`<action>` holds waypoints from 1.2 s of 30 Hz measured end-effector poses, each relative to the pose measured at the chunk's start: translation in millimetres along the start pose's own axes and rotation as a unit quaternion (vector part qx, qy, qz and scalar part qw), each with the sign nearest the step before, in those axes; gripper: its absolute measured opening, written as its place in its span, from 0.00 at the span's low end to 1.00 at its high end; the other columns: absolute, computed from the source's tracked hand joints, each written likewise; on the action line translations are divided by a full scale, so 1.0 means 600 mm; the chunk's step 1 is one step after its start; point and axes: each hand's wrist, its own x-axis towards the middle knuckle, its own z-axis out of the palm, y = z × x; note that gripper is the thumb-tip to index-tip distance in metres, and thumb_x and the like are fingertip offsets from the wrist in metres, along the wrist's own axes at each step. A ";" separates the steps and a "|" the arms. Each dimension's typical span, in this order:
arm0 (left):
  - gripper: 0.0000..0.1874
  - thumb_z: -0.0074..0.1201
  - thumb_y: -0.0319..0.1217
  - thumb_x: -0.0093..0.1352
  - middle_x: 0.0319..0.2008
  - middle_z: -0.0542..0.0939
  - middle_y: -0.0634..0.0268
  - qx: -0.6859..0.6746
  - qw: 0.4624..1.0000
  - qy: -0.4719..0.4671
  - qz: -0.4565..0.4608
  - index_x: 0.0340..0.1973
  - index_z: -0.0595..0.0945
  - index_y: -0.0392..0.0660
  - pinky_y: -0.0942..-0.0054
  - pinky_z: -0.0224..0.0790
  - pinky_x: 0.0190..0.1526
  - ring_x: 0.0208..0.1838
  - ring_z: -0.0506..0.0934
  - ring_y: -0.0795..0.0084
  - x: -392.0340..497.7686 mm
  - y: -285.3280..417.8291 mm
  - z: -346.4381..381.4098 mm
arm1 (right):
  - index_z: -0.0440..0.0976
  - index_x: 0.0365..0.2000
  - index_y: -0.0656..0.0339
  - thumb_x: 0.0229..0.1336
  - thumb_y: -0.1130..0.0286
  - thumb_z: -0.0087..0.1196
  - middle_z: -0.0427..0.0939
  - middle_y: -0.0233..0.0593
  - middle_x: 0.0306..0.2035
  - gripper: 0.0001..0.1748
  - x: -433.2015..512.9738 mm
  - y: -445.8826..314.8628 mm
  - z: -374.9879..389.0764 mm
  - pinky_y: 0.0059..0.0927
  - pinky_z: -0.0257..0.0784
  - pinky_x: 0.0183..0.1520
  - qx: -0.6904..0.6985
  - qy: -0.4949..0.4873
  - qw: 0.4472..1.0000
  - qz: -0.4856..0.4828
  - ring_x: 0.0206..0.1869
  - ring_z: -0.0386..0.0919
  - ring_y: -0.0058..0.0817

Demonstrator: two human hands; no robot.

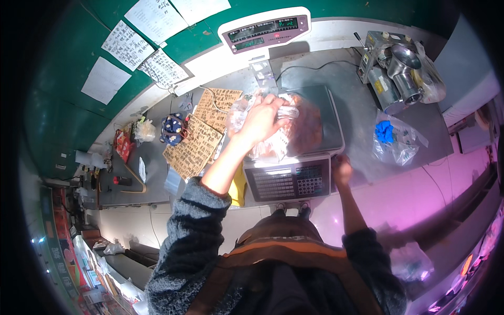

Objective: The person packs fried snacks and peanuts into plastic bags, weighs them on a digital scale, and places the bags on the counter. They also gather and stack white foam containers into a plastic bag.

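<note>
A label-printing scale (332, 118) stands in front of me, its keypad (289, 181) facing me and its display on a post behind. On its platform lies a clear plastic bag of reddish food (305, 126). My left hand (263, 118) rests on the bag's crumpled top, fingers bent over the plastic; whether they grip it is hard to tell. My right hand (342, 170) is curled at the right side of the scale, beside the keypad's edge; what its fingers hold or touch is hidden.
A metal meat grinder (397, 75) stands at the back right. Nearer lies a clear bag (397, 147) with a blue crumpled item (384, 131). Left of the scale are handwritten cardboard sheets (193, 147), a dark blue patterned pouch (172, 129) and a red packet (123, 145).
</note>
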 end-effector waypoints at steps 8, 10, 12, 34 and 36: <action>0.14 0.48 0.16 0.51 0.30 0.70 0.57 -0.032 0.998 0.043 0.036 0.33 0.73 0.40 0.63 0.68 0.37 0.36 0.73 0.53 -0.066 0.013 0.026 | 0.74 0.28 0.58 0.44 0.70 0.56 0.76 0.40 0.28 0.07 0.006 0.016 -0.016 0.35 0.64 0.32 -0.074 -0.002 0.994 -0.080 0.32 0.74 0.35; 0.15 0.48 0.15 0.50 0.30 0.69 0.58 -0.040 0.998 0.042 0.032 0.33 0.73 0.40 0.63 0.67 0.36 0.36 0.71 0.54 -0.091 0.024 0.027 | 0.74 0.27 0.59 0.46 0.71 0.54 0.75 0.38 0.26 0.05 0.011 0.005 -0.045 0.32 0.65 0.32 -0.037 -0.002 0.999 -0.038 0.29 0.73 0.32; 0.15 0.48 0.16 0.50 0.30 0.69 0.58 -0.039 0.998 0.048 0.031 0.34 0.73 0.40 0.64 0.67 0.37 0.36 0.70 0.54 -0.112 0.033 0.029 | 0.73 0.27 0.59 0.49 0.71 0.53 0.74 0.35 0.23 0.04 0.027 -0.027 -0.089 0.26 0.65 0.30 0.006 -0.036 0.988 0.153 0.25 0.72 0.25; 0.35 0.53 0.27 0.49 0.52 0.69 0.63 -0.005 0.989 0.125 0.074 0.56 0.69 0.46 0.68 0.63 0.46 0.44 0.68 0.63 -0.116 0.044 0.064 | 0.71 0.26 0.67 0.40 0.66 0.59 0.73 0.41 0.27 0.15 0.324 -0.490 -0.082 0.33 0.68 0.34 -0.143 -0.423 0.874 -0.189 0.33 0.75 0.35; 0.34 0.53 0.27 0.49 0.51 0.69 0.63 0.001 0.991 0.117 0.070 0.56 0.69 0.47 0.69 0.62 0.46 0.43 0.67 0.63 -0.115 0.045 0.064 | 0.70 0.35 0.65 0.41 0.64 0.59 0.74 0.42 0.33 0.20 0.314 -0.490 -0.086 0.35 0.67 0.42 -0.167 -0.370 0.888 -0.216 0.39 0.74 0.38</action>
